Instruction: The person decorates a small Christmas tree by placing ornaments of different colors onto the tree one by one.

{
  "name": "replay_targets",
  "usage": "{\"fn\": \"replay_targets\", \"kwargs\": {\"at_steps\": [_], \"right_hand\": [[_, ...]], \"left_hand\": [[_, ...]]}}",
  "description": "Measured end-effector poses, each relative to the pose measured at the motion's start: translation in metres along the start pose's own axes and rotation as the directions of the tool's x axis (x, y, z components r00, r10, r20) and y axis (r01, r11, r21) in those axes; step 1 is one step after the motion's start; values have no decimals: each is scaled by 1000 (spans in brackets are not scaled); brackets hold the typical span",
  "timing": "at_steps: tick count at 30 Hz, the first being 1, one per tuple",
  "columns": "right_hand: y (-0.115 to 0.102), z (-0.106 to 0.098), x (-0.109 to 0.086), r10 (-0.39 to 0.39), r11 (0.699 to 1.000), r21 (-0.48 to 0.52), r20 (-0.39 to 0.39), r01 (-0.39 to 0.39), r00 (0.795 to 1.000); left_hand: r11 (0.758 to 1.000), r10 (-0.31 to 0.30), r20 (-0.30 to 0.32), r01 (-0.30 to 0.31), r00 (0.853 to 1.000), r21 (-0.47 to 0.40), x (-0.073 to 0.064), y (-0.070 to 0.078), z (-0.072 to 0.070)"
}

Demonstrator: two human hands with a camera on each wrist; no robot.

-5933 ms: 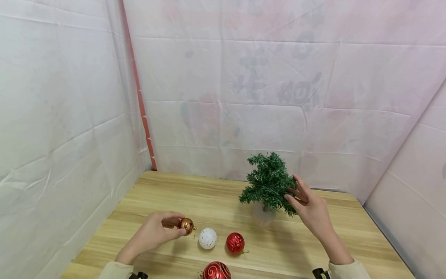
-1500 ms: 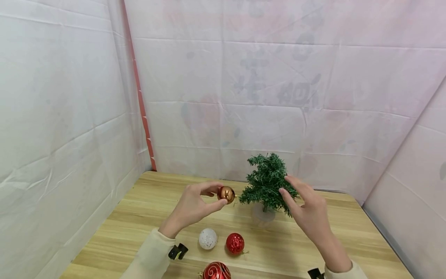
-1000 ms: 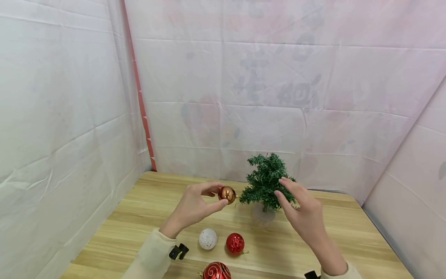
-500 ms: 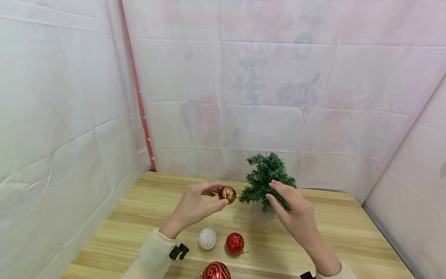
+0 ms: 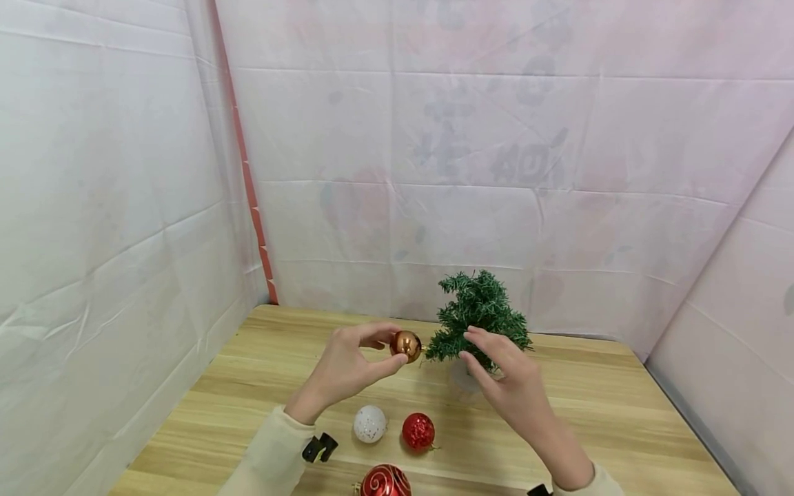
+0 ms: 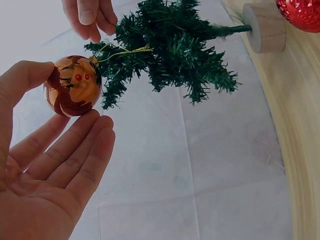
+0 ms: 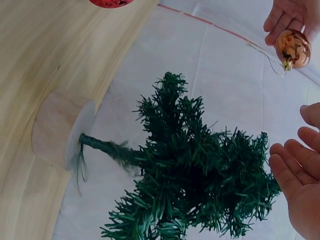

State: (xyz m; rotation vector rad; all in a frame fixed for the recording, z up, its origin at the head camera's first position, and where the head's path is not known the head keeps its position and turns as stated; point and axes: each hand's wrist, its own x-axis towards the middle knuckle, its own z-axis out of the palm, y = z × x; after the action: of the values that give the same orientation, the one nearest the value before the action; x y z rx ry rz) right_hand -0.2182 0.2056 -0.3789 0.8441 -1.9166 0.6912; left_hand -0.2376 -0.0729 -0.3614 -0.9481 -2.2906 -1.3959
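Observation:
Between thumb and fingertips, my left hand (image 5: 344,365) pinches a shiny copper-coloured Christmas bauble (image 5: 406,346). A gold hanging loop (image 6: 125,53) extends from its cap toward the branches of a small artificial Christmas tree (image 5: 474,306) in the left wrist view. The tree stands upright on a round wooden base (image 7: 59,127). My right hand (image 5: 509,379) is in front of the tree's lower branches, fingers relaxed and apart from the thumb, holding nothing. It covers part of the branches and base in the head view. Whether its fingertips touch the needles, I cannot tell.
On the wooden table (image 5: 248,386), nearer to me, lie a white speckled bauble (image 5: 370,424), a red glittery bauble (image 5: 418,432) and a larger red bauble with gold swirls (image 5: 386,481), cut off by the frame's bottom edge. White cloth walls (image 5: 397,227) enclose the table.
The left hand has brought the copper bauble up and right, beside the tree, then kept it there. The right hand has left the tree's right side and shifted leftward across its front.

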Motion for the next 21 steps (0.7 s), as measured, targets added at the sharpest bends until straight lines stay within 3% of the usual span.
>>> {"fn": "replay_targets", "kwargs": {"at_steps": [21], "right_hand": [[-8,18,-2,-21,998,65,60,17,998]], "left_hand": [[999,45,-4,-45,999,-1,1,-1,1]]}}
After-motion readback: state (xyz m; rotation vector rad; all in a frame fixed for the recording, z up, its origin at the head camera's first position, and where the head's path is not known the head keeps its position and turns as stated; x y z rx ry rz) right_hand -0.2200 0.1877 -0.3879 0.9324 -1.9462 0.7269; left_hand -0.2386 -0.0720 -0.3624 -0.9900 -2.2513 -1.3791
